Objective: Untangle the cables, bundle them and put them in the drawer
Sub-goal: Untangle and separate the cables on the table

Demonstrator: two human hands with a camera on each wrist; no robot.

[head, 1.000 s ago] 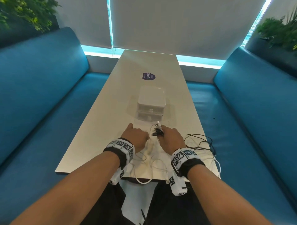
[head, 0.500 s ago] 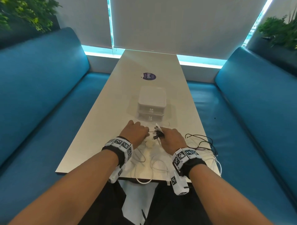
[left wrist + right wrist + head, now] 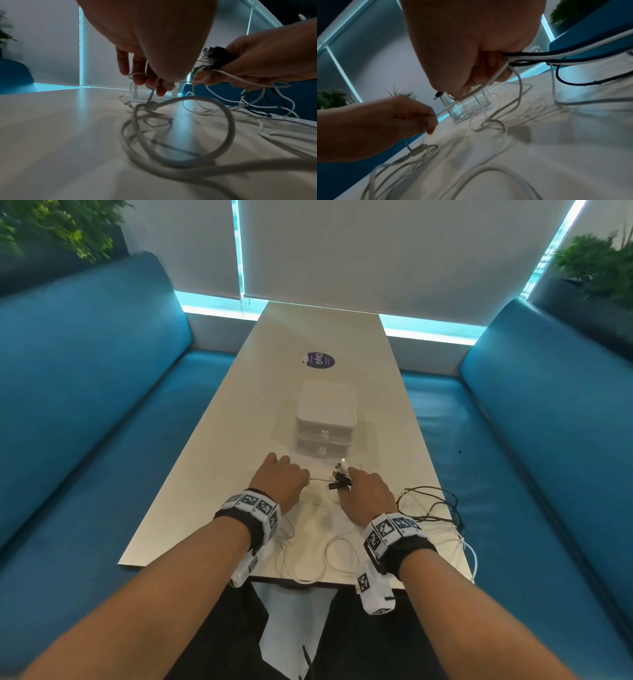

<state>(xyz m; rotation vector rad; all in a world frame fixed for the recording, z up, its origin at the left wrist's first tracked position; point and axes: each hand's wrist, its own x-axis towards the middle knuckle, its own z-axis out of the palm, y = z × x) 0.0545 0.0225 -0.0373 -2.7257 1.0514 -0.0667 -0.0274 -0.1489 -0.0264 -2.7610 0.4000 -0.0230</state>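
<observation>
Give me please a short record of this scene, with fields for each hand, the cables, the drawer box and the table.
left hand: pinches a thin white cable above the table
right hand: grips a bunch of black and white cable ends
loose cables: black and white, tangled on the near part of the table
drawer box: white, two drawers, both closed, just beyond the hands
table: pale, long, between blue benches

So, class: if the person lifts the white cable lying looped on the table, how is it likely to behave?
The white cable will probably flop and sag, since it lies in loose curls on the table. It looks light: the left hand pinches a strand with its fingertips. It may drag neighbours along, as its loops cross other cables.
</observation>
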